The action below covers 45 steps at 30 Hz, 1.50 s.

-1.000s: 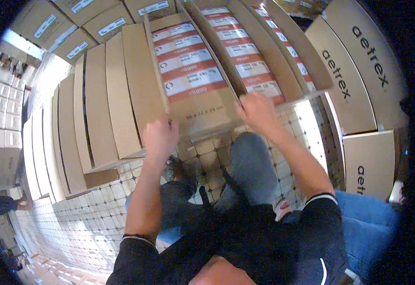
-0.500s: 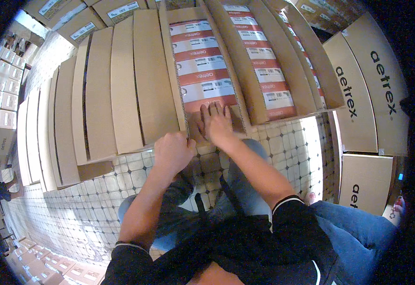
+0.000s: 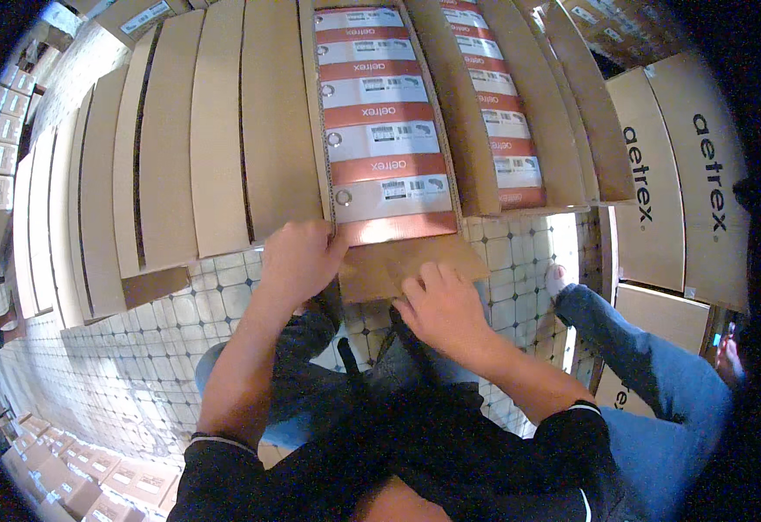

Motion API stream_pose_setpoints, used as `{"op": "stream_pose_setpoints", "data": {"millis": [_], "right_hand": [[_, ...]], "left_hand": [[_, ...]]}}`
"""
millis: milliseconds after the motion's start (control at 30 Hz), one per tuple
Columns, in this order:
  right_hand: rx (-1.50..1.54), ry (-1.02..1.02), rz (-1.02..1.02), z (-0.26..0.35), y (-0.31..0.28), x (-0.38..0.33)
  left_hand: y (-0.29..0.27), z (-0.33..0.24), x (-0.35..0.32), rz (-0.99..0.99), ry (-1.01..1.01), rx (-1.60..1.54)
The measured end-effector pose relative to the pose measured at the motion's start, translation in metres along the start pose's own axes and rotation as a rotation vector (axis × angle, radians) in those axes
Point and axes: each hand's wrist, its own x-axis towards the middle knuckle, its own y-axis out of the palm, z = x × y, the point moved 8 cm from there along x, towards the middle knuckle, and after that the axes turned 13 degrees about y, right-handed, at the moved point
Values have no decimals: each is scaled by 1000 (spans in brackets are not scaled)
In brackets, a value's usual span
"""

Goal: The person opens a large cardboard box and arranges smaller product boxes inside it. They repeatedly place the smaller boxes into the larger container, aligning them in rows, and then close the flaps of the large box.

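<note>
An open brown carton [image 3: 478, 259] in front of me holds a row of red-and-white shoe boxes [image 3: 384, 139], their labelled ends facing up. My left hand [image 3: 300, 264] is closed over the carton's near left corner, its fingertips partly hidden. The near end flap [image 3: 372, 270] of the carton is folded down toward me. My right hand [image 3: 445, 313] lies at that flap's lower edge, fingers curled onto the cardboard and thumb at the edge.
To the right stands another open carton [image 3: 476, 157] of shoe boxes [image 3: 517, 171]. Long brown cartons [image 3: 215, 139] line the left. Large printed cartons [image 3: 689, 174] stack at far right. Another person's leg in jeans [image 3: 624, 331] reaches across the tiled floor [image 3: 250, 287] nearby.
My right hand has come out of the carton's near end toward me, and the end flap now lies folded outward. The nearest shoe box shows fully. My left hand stays at the corner.
</note>
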Motion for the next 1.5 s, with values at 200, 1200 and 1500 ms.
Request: {"op": "stream_pose_setpoints", "data": {"millis": [200,1200,1500], "right_hand": [[211,-12,-185,-19,-23,6],[414,434,-355,-138,-39,97],[449,430,-367,-138,-40,96]], "left_hand": [[1,-10,11,99,2,90],[-9,29,79,-243,-246,-159],[-14,43,111,-222,-197,-123]]}}
